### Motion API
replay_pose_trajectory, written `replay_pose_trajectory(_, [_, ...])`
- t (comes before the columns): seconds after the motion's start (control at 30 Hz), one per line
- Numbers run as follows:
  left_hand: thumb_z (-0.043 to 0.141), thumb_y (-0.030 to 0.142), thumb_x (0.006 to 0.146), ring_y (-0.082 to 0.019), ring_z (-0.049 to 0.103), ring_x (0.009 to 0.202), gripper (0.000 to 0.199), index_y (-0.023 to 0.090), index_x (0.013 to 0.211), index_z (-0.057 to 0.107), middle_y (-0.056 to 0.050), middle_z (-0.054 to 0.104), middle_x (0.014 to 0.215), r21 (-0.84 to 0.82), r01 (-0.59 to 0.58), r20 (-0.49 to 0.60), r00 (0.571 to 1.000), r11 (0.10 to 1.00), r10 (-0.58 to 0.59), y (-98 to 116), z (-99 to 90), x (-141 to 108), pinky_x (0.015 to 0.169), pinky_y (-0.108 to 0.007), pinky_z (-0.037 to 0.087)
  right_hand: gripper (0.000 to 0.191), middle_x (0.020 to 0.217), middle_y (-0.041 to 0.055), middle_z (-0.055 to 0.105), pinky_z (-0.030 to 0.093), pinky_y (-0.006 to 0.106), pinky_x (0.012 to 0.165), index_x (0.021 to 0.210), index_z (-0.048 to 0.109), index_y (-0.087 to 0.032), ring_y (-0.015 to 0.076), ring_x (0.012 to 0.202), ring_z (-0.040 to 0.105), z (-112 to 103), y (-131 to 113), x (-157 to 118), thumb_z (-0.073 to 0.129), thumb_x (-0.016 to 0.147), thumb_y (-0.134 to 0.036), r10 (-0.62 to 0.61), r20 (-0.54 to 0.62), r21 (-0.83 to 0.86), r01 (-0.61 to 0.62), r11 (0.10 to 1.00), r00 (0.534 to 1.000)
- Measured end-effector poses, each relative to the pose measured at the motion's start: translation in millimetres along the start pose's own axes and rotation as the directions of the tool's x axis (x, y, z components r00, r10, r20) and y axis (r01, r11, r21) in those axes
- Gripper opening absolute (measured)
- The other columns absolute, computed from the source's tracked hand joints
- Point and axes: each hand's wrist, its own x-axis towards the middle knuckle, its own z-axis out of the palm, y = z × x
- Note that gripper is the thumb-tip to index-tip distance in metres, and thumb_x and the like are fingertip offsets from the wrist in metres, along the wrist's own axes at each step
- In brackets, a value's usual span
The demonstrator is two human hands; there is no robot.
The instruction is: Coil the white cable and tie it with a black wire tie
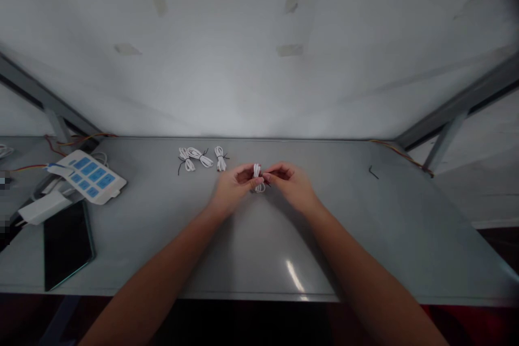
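- Your left hand (235, 186) is closed around one white cable bundle (257, 171); your right hand's (295, 186) fingertips are pinched together at its side, where something dark shows, too small to tell what they grip.
- That bundle is already coiled, so it looks partly finished; you can't tell whether it is fastened.
- Just left of your grip and slightly beyond it lie three coiled white bundles (220, 158) with dark ties around them; these look done. With the held one, that makes four.
- Well to the right of your grip lies one loose dark tie (373, 172), unused.
- Far to the left are one power strip (95, 175), one white adapter (44, 208) and one tablet (68, 243), nearer you than the grip.
- At the far left edge, another white cable (6, 150) shows partly; whether it needs work, you can't tell.
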Motion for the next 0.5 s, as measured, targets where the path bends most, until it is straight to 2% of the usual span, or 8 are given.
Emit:
replay_pose_trajectory(0.1, [0.088,0.035,0.072,-0.025,0.072,0.098,0.041,0.015,0.106,0.076,-0.011,0.078,0.101,-0.016,0.014,0.034,0.999,1.0,-0.014,4.2,0.4,-1.8,0.093,-0.039,0.054,0.021,0.075,0.0025,0.073,0.053,0.035,0.071,0.079,0.07,-0.023,0.0189,0.07,0.066,-1.1,-0.3,0.3,0.08,0.074,-0.041,0.004,0.031,0.047,-0.005,0.999,1.0])
replay_pose_trajectory(0.2, [0.09,0.035,0.069,-0.022,0.071,0.092,0.04,0.015,0.1,0.077,-0.009,0.078,0.094,-0.07,0.065,0.02,0.998,0.995,-0.064,5.3,-1.0,-1.1,0.088,-0.036,0.053,0.018,0.073,0.0021,0.071,0.055,0.038,0.072,0.08,0.068,-0.024,0.0196,0.068,0.066,-1.5,-2.1,-1.0,0.078,0.079,-0.04,-0.023,0.054,0.054,0.02,0.998,0.998])
replay_pose_trajectory(0.27, [0.092,0.034,0.066,-0.019,0.068,0.087,0.038,0.015,0.097,0.078,-0.008,0.077,0.093,-0.13,0.127,0.011,0.992,0.983,-0.126,5.2,-3.2,0.1,0.082,-0.031,0.052,0.013,0.075,0.0025,0.071,0.056,0.039,0.072,0.084,0.07,-0.025,0.0199,0.069,0.066,-1.9,-4.1,-2.9,0.072,0.084,-0.037,-0.086,0.036,-0.048,0.087,0.995,0.996])
replay_pose_trajectory(0.33, [0.093,0.031,0.065,-0.016,0.066,0.083,0.038,0.016,0.096,0.078,-0.006,0.075,0.091,-0.2,0.197,0.024,0.98,0.96,-0.197,5.2,-6.0,1.0,0.077,-0.027,0.05,0.011,0.087,0.0045,0.072,0.057,0.04,0.077,0.091,0.074,-0.025,0.0209,0.079,0.068,-2.1,-6.1,-5.5,0.065,0.09,-0.032,-0.216,0.023,-0.236,0.216,0.948,0.976])
replay_pose_trajectory(0.4, [0.095,0.028,0.064,-0.014,0.064,0.079,0.038,0.015,0.096,0.078,-0.005,0.073,0.088,-0.271,0.248,0.049,0.969,0.93,-0.244,5.4,-8.6,1.4,0.075,-0.026,0.05,0.016,0.105,0.0067,0.074,0.056,0.042,0.088,0.1,0.077,-0.027,0.0229,0.097,0.069,-2.0,-7.2,-8.1,0.062,0.093,-0.026,-0.392,0.066,-0.405,0.383,0.83,0.918])
replay_pose_trajectory(0.5, [0.097,0.026,0.062,-0.013,0.063,0.078,0.04,0.013,0.095,0.077,-0.004,0.071,0.085,-0.354,0.3,0.105,0.954,0.886,-0.281,5.8,-10.9,1.1,0.076,-0.027,0.05,0.024,0.123,0.0065,0.073,0.054,0.045,0.097,0.109,0.078,-0.029,0.0242,0.111,0.065,-2.2,-6.7,-10.1,0.061,0.095,-0.019,-0.572,0.209,-0.508,0.588,0.629,0.793])
